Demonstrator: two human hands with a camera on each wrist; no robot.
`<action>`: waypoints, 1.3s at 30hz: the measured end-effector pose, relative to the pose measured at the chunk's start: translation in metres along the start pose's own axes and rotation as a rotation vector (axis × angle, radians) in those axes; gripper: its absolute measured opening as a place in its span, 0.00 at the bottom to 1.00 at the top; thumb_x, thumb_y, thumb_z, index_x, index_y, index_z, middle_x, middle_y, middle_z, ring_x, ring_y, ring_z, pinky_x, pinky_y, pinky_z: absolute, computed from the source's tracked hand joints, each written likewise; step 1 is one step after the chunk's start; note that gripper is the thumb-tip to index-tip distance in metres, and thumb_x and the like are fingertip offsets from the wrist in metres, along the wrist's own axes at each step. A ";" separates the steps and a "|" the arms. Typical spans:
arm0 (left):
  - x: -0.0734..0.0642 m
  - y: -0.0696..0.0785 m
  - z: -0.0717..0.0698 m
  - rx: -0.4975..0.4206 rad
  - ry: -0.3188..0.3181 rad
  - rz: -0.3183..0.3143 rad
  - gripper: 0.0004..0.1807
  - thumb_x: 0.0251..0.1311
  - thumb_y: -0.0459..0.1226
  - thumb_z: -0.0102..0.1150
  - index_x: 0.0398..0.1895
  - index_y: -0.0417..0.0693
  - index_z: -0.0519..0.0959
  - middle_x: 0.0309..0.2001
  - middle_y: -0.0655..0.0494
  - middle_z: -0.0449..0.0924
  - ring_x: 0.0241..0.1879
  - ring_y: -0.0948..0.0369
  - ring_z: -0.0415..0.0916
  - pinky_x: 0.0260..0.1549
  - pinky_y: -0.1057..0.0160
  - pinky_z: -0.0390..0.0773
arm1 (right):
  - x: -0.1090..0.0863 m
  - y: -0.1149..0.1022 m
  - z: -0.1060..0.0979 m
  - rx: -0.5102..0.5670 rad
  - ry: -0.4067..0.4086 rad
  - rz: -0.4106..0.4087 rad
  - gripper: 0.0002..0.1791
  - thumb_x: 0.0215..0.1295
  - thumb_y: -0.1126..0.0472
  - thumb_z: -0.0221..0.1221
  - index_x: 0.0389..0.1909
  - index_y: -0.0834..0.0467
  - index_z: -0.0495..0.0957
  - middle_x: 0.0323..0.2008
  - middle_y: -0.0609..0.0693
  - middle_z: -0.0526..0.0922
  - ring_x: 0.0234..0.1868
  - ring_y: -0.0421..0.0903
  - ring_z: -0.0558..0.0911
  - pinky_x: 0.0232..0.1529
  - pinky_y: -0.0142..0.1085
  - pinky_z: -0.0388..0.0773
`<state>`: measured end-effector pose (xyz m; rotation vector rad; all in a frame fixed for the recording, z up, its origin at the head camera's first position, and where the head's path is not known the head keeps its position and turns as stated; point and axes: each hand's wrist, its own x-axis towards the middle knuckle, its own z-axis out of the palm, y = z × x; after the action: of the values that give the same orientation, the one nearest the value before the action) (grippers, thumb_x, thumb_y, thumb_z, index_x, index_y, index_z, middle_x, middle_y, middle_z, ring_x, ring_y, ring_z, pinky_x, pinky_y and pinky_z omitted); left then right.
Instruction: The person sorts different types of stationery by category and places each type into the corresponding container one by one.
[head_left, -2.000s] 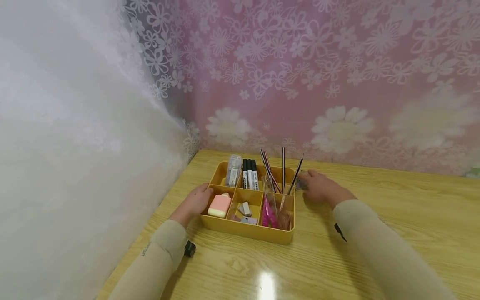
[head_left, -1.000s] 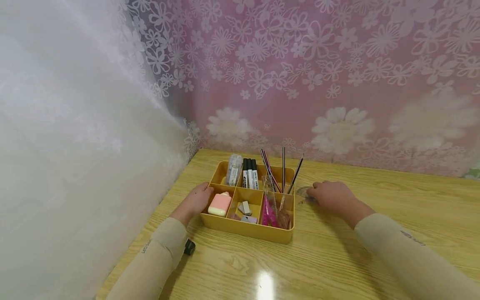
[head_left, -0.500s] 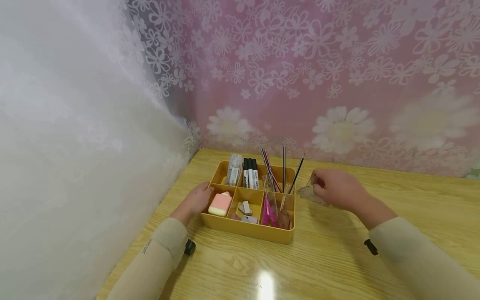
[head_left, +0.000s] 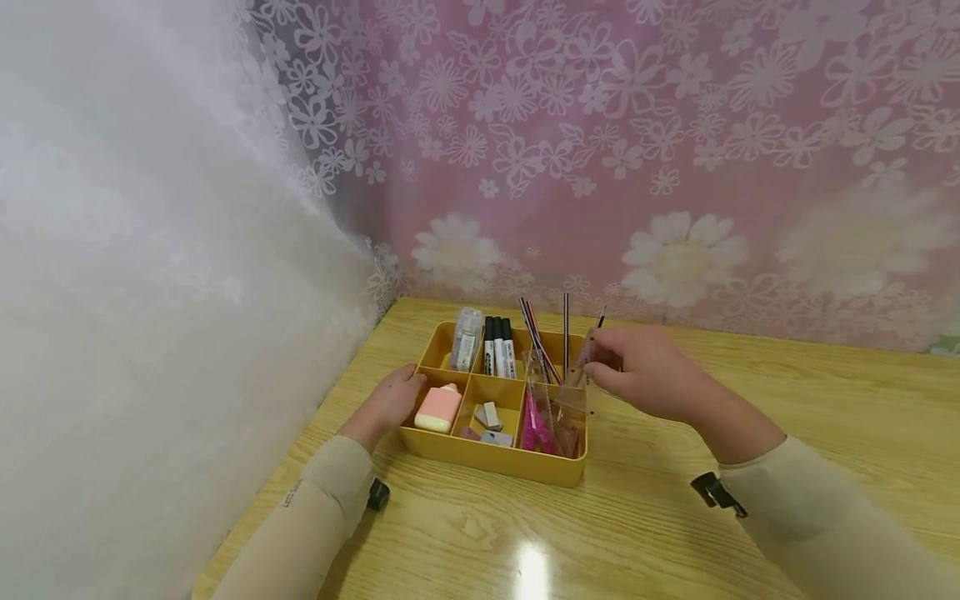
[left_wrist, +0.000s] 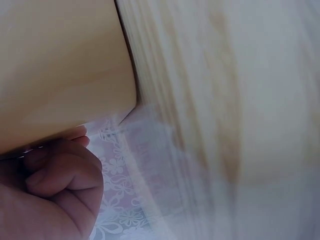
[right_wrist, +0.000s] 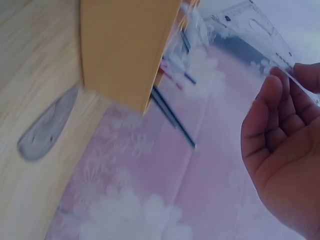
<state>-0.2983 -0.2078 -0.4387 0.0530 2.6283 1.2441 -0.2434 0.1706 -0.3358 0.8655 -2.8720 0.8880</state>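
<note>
A yellow compartment organizer [head_left: 491,461] stands on the table. My left hand [head_left: 392,400] grips its left wall, with curled fingers against that wall in the left wrist view. My right hand [head_left: 645,371] pinches a clear set square [right_wrist: 279,44] between thumb and fingers, over the organizer's right side. In the front right compartment are magenta [head_left: 536,427] and clear rulers. Several striped pencils [head_left: 566,333] lean up behind them. Three black-capped markers [head_left: 500,354], a clear plastic case [head_left: 467,340], a pink and cream bottle-shaped thing [head_left: 440,408] and erasers [head_left: 491,415] fill other compartments.
In the right wrist view, a flat grey rounded piece [right_wrist: 47,127] lies on the wooden table [head_left: 450,533] beside the organizer. A white sheet [head_left: 165,317] hangs close on the left. A pink flowered curtain [head_left: 555,225] stands behind the table.
My right hand first slid away from the organizer along the table, then lifted the clear set square and brought it left over the right compartments. My left hand stays put.
</note>
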 end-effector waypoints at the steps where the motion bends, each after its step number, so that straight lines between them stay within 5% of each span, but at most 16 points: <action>1: 0.000 0.000 0.000 -0.003 -0.001 -0.003 0.27 0.81 0.47 0.34 0.73 0.43 0.66 0.70 0.43 0.68 0.71 0.45 0.62 0.70 0.40 0.57 | 0.003 -0.002 0.004 0.004 -0.012 -0.012 0.04 0.74 0.59 0.57 0.39 0.52 0.79 0.24 0.43 0.74 0.22 0.42 0.68 0.24 0.38 0.68; 8: -0.001 0.001 0.000 -0.006 0.003 -0.002 0.27 0.81 0.46 0.34 0.73 0.42 0.67 0.70 0.43 0.68 0.71 0.45 0.62 0.69 0.40 0.58 | 0.019 -0.007 0.033 0.010 -0.110 -0.040 0.05 0.74 0.58 0.57 0.36 0.49 0.77 0.22 0.43 0.72 0.21 0.40 0.67 0.25 0.37 0.66; 15: 0.000 -0.001 0.002 -0.005 -0.004 -0.011 0.27 0.81 0.47 0.34 0.74 0.44 0.67 0.70 0.44 0.68 0.70 0.45 0.63 0.69 0.40 0.59 | 0.022 -0.009 0.052 0.034 -0.226 0.016 0.02 0.73 0.59 0.59 0.41 0.51 0.80 0.27 0.42 0.78 0.26 0.40 0.74 0.28 0.37 0.72; 22: -0.001 0.000 0.001 -0.008 0.000 -0.007 0.27 0.81 0.46 0.34 0.74 0.43 0.66 0.70 0.44 0.68 0.71 0.45 0.62 0.69 0.39 0.58 | 0.023 -0.003 0.053 -0.011 -0.162 0.079 0.15 0.73 0.61 0.56 0.57 0.55 0.80 0.33 0.42 0.82 0.26 0.37 0.75 0.29 0.37 0.74; 30: -0.001 0.001 0.001 -0.015 -0.002 -0.003 0.27 0.81 0.46 0.34 0.73 0.43 0.67 0.70 0.44 0.69 0.70 0.45 0.63 0.69 0.39 0.58 | 0.018 0.013 0.036 -0.035 -0.117 0.085 0.14 0.73 0.60 0.55 0.56 0.56 0.80 0.42 0.45 0.84 0.38 0.41 0.81 0.39 0.43 0.79; 39: -0.001 0.001 0.001 -0.010 -0.001 0.003 0.27 0.81 0.46 0.34 0.73 0.42 0.67 0.70 0.43 0.68 0.71 0.45 0.62 0.69 0.39 0.58 | 0.009 0.045 0.022 -0.108 -0.097 0.121 0.09 0.74 0.56 0.57 0.46 0.55 0.82 0.41 0.46 0.83 0.41 0.46 0.82 0.42 0.50 0.79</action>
<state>-0.2968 -0.2066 -0.4387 0.0553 2.6218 1.2575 -0.2710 0.1850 -0.3759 0.7521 -3.0517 0.7101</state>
